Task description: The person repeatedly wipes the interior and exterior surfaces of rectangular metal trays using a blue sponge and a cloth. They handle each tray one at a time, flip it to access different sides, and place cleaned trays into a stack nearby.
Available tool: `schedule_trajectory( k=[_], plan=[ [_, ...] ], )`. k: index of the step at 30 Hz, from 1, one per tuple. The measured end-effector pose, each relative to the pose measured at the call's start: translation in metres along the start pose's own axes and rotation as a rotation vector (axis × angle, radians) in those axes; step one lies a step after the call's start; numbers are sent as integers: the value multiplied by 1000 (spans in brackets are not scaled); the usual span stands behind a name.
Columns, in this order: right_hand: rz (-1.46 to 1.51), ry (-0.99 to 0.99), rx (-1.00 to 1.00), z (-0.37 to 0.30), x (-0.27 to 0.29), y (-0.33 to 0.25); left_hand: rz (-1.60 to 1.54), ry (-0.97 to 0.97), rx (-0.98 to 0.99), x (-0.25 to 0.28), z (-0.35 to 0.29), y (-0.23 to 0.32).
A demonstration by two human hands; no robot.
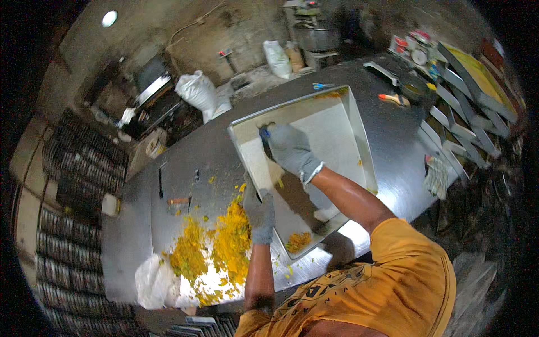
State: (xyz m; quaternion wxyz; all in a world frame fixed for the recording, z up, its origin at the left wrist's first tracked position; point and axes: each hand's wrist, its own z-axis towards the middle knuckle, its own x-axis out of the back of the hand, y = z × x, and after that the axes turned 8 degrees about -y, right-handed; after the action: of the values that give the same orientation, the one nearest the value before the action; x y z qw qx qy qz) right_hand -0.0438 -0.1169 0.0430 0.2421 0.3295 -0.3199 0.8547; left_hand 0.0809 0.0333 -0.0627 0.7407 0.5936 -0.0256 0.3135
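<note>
A large, deep metal tray (pixel 355 106) with pale inner walls sits at an angle on the table. My left hand (pixel 258 212), in a grey glove, grips the tray's near left rim. Inside the tray, toward its far left corner, is my right hand (pixel 292 147), gloved too. Its fingers close round a small dark tool (pixel 265 133) with a bluish part; blur and the glove hide its kind. Yellow-orange crumbs (pixel 298 242) gather in the tray's near corner. Left of the tray, heaps of yellow shredded food (pixel 231 231) lie on the table.
The dark metal table (pixel 174 163) carries a white plastic bag (pixel 154 282), a wooden-handled tool (pixel 179 201), blue scissors (pixel 322 86) and a brush (pixel 394 99). Metal trays (pixel 460 112) stack at the right, beside a spare glove (pixel 436 177). White sacks (pixel 197 92) stand beyond.
</note>
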Motion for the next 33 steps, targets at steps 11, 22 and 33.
schedule_trajectory(
  k=[11,22,33],
  plan=[
    [-142,147,-648,13,55,202,270,-5,-203,-11,-68,95],
    [-106,577,-723,13,67,274,343,-36,-281,-34,-82,142],
    [1810,801,-866,-147,4,267,118,128,-155,-24,-50,102]
  ],
)
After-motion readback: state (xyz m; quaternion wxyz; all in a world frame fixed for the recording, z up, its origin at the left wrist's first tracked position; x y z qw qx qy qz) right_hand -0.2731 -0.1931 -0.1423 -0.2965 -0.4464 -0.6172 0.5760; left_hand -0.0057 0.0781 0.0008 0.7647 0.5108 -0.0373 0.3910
